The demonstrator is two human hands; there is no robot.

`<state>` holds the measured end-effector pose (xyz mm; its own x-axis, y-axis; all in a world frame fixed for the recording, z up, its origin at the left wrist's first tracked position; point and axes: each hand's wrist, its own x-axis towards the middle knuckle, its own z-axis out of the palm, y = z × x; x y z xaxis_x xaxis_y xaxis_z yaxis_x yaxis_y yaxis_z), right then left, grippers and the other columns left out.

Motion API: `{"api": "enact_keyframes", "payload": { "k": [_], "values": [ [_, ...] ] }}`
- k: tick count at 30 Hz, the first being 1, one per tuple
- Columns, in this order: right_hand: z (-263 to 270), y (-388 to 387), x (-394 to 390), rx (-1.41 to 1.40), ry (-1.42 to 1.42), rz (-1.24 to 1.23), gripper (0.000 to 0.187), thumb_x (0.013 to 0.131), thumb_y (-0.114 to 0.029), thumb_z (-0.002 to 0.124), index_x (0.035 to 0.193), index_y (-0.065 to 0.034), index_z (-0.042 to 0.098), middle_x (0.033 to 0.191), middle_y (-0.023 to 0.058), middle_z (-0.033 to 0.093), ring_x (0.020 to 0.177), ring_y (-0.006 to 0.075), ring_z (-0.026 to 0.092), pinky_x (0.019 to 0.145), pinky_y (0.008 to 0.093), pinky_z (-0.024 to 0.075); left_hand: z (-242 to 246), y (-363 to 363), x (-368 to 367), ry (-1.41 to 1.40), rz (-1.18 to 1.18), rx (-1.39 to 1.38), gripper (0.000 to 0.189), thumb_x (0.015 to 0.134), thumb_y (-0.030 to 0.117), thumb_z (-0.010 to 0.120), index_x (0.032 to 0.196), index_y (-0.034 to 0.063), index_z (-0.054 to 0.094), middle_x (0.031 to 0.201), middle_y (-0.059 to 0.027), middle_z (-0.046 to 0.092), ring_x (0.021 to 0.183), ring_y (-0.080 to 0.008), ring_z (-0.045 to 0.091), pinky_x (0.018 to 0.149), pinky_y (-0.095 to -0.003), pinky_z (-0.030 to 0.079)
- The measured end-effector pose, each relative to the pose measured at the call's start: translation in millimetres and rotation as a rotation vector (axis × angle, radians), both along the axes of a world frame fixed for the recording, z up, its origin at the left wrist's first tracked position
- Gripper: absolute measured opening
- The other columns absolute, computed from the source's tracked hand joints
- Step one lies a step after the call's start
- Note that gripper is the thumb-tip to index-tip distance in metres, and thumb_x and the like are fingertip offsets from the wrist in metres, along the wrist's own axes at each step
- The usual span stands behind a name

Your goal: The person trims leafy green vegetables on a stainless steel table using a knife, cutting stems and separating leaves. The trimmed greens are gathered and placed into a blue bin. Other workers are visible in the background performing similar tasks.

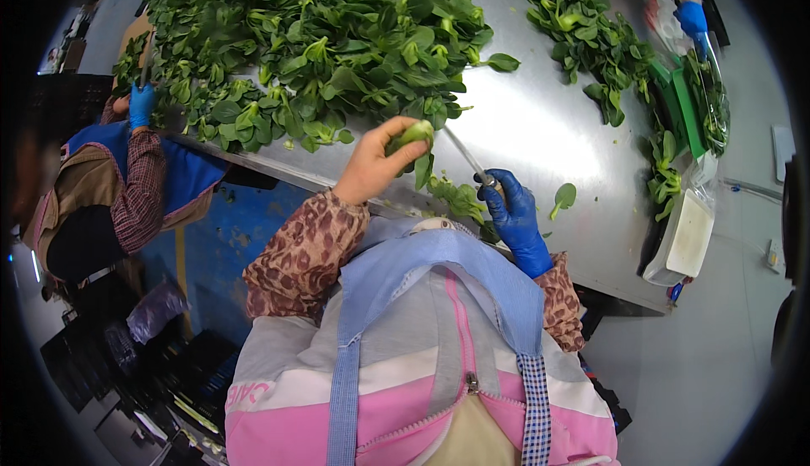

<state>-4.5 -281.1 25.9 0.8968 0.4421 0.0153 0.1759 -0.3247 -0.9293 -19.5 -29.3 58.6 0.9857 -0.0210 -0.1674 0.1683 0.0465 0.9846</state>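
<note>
Bare of any glove, my left hand (378,160) grips a head of bok choy (412,135), its pale stem end turned up and its leaves hanging below. A blue glove covers my right hand (514,208), closed around the handle of a knife (469,153). The thin blade slants up and left, its tip close to the bok choy; whether they touch I cannot tell. Under my hands, trimmed leaves (457,198) lie along the near edge of the metal table (525,115). One loose leaf (563,197) rests right of my right hand.
Beyond my hands rises a large heap of bok choy (354,36). Another row (588,36) runs along the right, near a green holder (680,105) and a white scale (683,238). Co-workers' blue-gloved hands (142,104) show at the left and upper right (691,20).
</note>
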Motion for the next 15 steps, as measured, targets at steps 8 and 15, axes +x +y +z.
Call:
{"api": "enact_keyframes", "payload": {
  "k": [8, 15],
  "values": [
    [17, 1, -1, -0.164, -0.239, 0.092, 0.024, 0.084, -0.026, 0.065, 0.099, -0.0071, 0.061, 0.080, 0.0120, 0.065, 0.065, 0.0272, 0.065, 0.058, 0.0335, 0.0510, -14, -24, -16, -0.019, -0.105, 0.187, 0.026, 0.087, 0.012, 0.059, 0.111, -0.0002, 0.061, 0.091, -0.0104, 0.067, 0.081, -0.0141, 0.060, 0.073, -0.0275, 0.047],
    [7, -1, -4, -0.144, -0.178, 0.093, 0.024, 0.086, -0.027, 0.063, 0.099, -0.0071, 0.061, 0.081, 0.0131, 0.065, 0.066, 0.0280, 0.065, 0.058, 0.0333, 0.0513, -13, -27, -16, -0.064, -0.122, 0.200, 0.025, 0.088, 0.014, 0.058, 0.108, -0.0012, 0.062, 0.088, -0.0106, 0.066, 0.080, -0.0143, 0.061, 0.071, -0.0273, 0.048]
  ]
}}
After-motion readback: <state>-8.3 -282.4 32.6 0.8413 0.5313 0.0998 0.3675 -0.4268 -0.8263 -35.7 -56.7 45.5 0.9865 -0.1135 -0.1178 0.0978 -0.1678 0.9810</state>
